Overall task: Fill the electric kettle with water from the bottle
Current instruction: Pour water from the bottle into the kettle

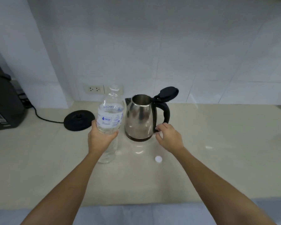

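Forearms reach out from the near edge of the beige countertop (217, 159) toward the work. Nearest on the counter lies the small white bottle cap (158, 158), set aside by itself, so the bottle is already uncapped and ready to pour.

Beyond it, the left hand (100, 138) is wrapped around the middle of the clear plastic water bottle (110, 117), fingers curled closed on it just below the label. The bottle stands upright, or nearly so, with its foot at or just above the counter; which of the two cannot be told. It looks largely full, and the mid-body grip probably gives control for tipping the neck toward the kettle.

The right hand (168, 138) hovers at the foot of the kettle's black handle, fingers loosely spread and half curled, gripping nothing; whether the fingertips touch the handle is unclear. It seems placed to steady the kettle during the pour.

The stainless-steel electric kettle (141, 117) stands just right of the bottle, off its power base (78, 120), with its black lid (168, 94) flipped up and back, leaving the mouth open. Pouring has not begun.

Farther left sits the round base, its cord running to a dark appliance (3, 103). A wall socket (94, 89) is set in the white tiled wall behind.
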